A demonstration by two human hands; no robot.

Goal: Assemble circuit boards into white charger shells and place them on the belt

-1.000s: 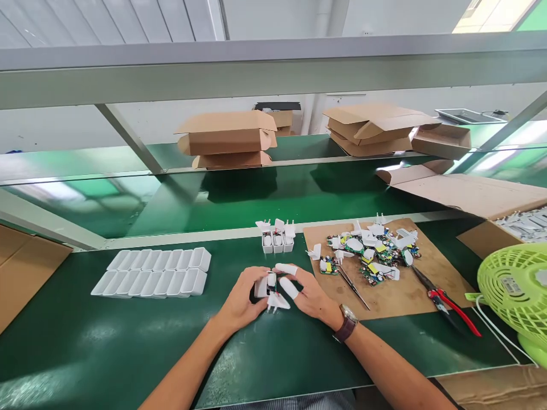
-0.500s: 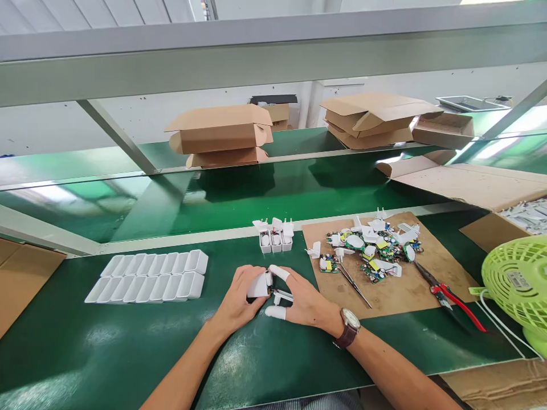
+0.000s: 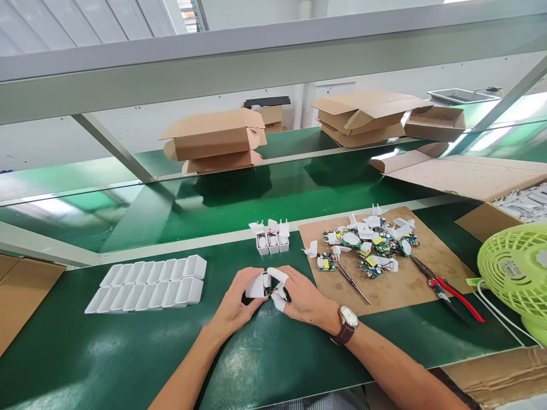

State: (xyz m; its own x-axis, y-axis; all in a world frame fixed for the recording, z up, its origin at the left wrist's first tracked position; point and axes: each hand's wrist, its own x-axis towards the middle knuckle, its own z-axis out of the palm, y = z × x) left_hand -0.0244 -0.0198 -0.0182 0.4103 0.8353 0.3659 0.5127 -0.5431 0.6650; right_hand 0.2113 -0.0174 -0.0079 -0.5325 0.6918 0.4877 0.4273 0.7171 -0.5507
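My left hand [image 3: 234, 297] is closed around a white plastic charger housing [image 3: 255, 287] lying on its side, its open end facing right. At that opening sits a small circuit board [image 3: 268, 289], partly inside and largely covered by fingers. White finger cots cover the thumb and forefinger of my right hand [image 3: 305, 297], which grips the board and its white plug piece from the right. Beyond my hands stand three housings [image 3: 272, 246] with boards inside and plug caps tilted up on top. Two rows of white housings [image 3: 147, 295] lie to the left.
On a brown cardboard sheet [image 3: 314, 228] rest a pile of circuit boards [image 3: 371, 242], tweezers [image 3: 354, 283] and red-handled pliers [image 3: 447, 287]. A green fan [image 3: 515, 273] stands at the right edge. Cardboard boxes [image 3: 213, 134] sit on the far ledge, below a metal beam.
My right thumb and forefinger have closed in on the board and plug piece at the housing's opening. The view has shifted and tilted slightly.
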